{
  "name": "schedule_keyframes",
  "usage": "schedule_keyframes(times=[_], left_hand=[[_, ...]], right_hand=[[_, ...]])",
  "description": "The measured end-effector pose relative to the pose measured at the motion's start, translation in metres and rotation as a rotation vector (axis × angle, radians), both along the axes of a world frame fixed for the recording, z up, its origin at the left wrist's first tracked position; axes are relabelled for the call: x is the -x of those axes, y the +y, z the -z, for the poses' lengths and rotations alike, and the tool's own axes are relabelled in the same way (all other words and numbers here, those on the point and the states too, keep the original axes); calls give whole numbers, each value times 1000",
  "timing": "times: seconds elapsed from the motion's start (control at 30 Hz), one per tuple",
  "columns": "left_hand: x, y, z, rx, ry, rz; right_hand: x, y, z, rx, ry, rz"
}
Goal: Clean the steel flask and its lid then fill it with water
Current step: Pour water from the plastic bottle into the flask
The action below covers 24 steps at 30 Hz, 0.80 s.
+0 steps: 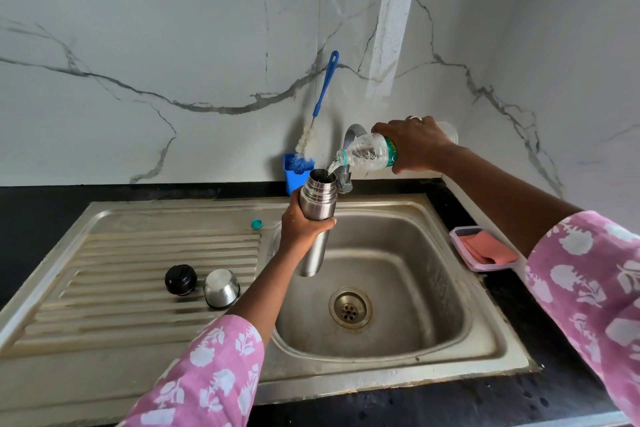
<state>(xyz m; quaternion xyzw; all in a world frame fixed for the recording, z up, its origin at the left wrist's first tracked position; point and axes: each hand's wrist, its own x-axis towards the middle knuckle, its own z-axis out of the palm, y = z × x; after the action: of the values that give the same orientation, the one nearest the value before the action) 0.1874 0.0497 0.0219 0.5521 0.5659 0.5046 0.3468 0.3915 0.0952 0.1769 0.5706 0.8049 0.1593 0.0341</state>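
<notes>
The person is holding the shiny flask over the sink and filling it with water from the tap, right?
Not quite. The water is not from the tap; it pours from a clear plastic bottle tipped by the right hand. The rest is right: the left hand holds the steel flask over the sink, as the head view shows.
</notes>
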Motion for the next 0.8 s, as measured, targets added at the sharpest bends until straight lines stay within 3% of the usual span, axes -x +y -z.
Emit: schedule_keyframes(times=[0.8], left_hand=[[2,-1,5,4,-6,-11]], right_hand=[[7,-3,-3,-6,-85,-6]])
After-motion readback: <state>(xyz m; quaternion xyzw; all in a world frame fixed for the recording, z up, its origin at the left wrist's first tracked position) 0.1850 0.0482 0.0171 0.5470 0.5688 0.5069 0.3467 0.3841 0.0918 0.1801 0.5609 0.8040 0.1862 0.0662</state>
